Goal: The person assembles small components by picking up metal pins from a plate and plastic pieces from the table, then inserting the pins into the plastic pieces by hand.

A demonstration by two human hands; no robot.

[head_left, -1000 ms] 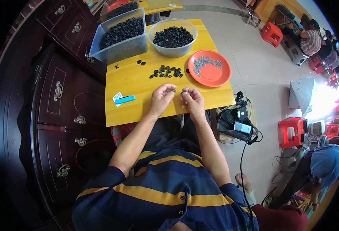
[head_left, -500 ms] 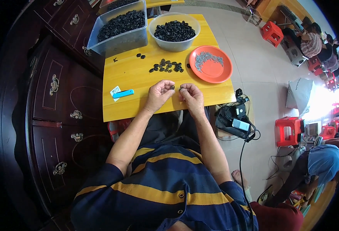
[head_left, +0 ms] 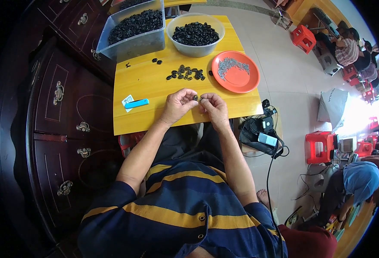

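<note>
My left hand point(head_left: 177, 105) pinches a small black oval piece point(head_left: 195, 97) between thumb and fingertips, above the near edge of the yellow table point(head_left: 155, 118). Close beside it my right hand point(head_left: 215, 109) is closed in a pinch. What its fingertips hold is too small to make out. A loose group of similar black oval pieces point(head_left: 185, 73) lies just beyond my hands. To the right of that group an orange-red plate point(head_left: 237, 81) holds many small grey metal pieces point(head_left: 230, 65).
At the back stand a clear tub point(head_left: 131, 50) and a round translucent bowl point(head_left: 197, 50), both full of black pieces. A blue-handled tool point(head_left: 136, 103) rests on a white label at left. Dark cabinets point(head_left: 47, 107) flank the table; a black bag with cables point(head_left: 258, 135) sits at right.
The black oval piece in my left fingertips has been turned and raised slightly. My two hands have come a little closer together.
</note>
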